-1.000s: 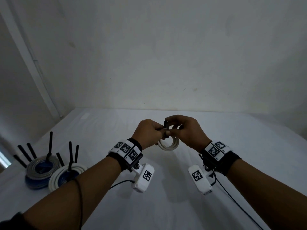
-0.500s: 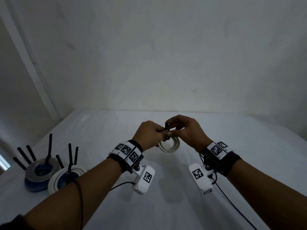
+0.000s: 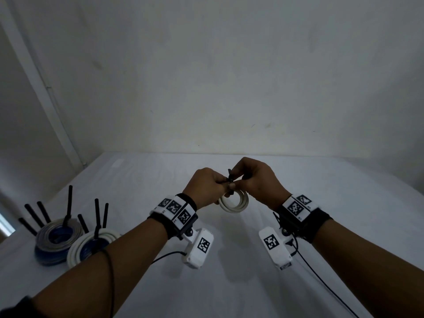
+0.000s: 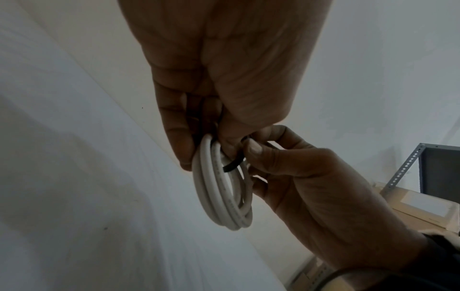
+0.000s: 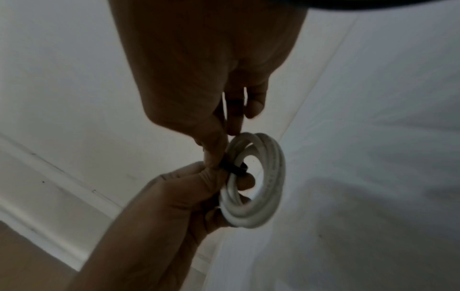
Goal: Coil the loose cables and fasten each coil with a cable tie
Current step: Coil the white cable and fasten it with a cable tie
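Far left of the white coil (image 3: 234,201), near the table's (image 3: 229,283) left edge: two finished stacks. Grey coil (image 3: 58,232) on blue, then pale coil (image 3: 91,245) just beside it, black tie tails sticking up from both. Well apart from the work.

Left hand (image 3: 206,188): fingers curled round the white coil's top-left rim, one fingertip hooked through the loop in the right wrist view. It carries the coil; coil hangs edge-down in the air above the table's middle, clear of the cloth.

Tie (image 3: 230,180): black band wrapped across the strands at the coil's top, tail standing upward between the two hands.

Right hand (image 3: 257,180): thumb and forefinger pinching the tie right at the coil's top; other fingers loosely curled.

Judgement: cinching step. The tail's long axis runs up and away from the coil, so the pull goes upward, right hand nearer the tail, left bracing. Open air above and all round the coil; nothing to snag. Whether the tail is through the head, cannot tell.
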